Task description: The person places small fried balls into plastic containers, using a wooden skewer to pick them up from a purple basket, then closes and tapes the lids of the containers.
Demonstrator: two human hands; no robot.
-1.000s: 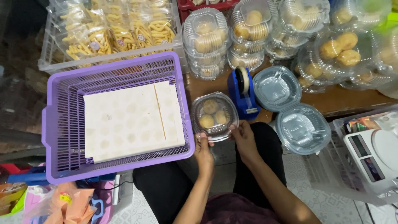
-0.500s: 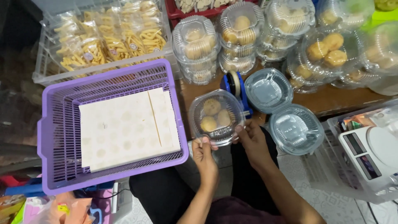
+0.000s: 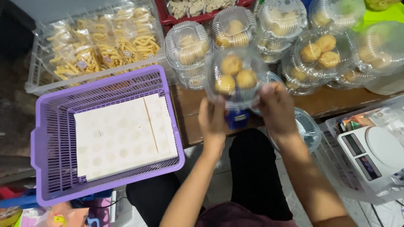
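Both my hands hold up a round clear plastic container [image 3: 235, 77] with three golden round pastries inside. My left hand [image 3: 213, 120] grips its lower left edge. My right hand [image 3: 275, 107] grips its lower right edge. The container is raised above the wooden table [image 3: 336, 103], in front of stacked containers of the same kind. A blue tape dispenser [image 3: 236, 119] peeks out just below the held container.
A purple plastic basket [image 3: 54, 138] lined with white paper sits at the left. Behind it a white crate [image 3: 38, 86] holds bagged fried snacks. Several filled clear containers [image 3: 320, 50] crowd the table's back. An empty clear container [image 3: 309, 128] and a white kitchen scale [image 3: 374, 153] are at the right.
My hands have lifted the container of pastries from the table's front edge up and away, toward the stacked containers. The view has tilted slightly.
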